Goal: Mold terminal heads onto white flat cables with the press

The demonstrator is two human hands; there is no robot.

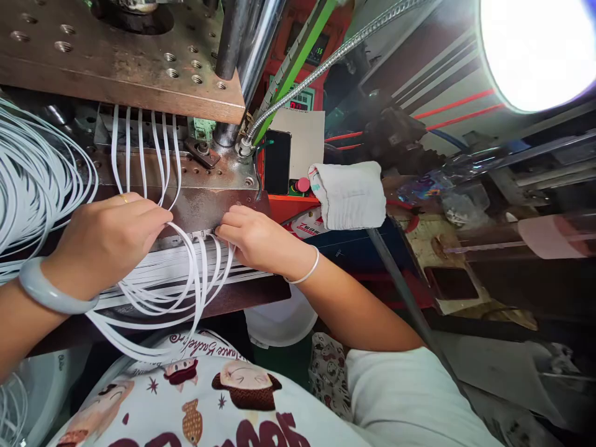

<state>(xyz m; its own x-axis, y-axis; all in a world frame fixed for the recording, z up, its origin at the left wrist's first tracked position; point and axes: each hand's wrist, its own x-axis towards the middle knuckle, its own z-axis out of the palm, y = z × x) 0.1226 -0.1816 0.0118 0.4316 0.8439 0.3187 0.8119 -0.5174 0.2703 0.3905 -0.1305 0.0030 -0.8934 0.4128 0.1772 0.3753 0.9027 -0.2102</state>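
Observation:
My left hand (109,242) is closed, thumb and fingertips pinched at a white cable (182,234) that arcs away to the right. To its right, my right hand (254,242) is also closed, fingertips pressed together at the upper end of another white cable (231,259). Between the hands, several cable ends meet a narrow metal strip (198,236) on the front edge of the press bed. More white cables (142,152) run up from behind my left hand into the metal block (105,133) under the press plate. My fingers hide the exact ends they grip.
The heavy press plate (121,87) hangs above the bed (195,208). A big coil of white cable (37,174) lies at left. Right of the press are a dark phone (277,162), a red button (303,184), a folded white cloth (349,195) and a bright lamp (537,49).

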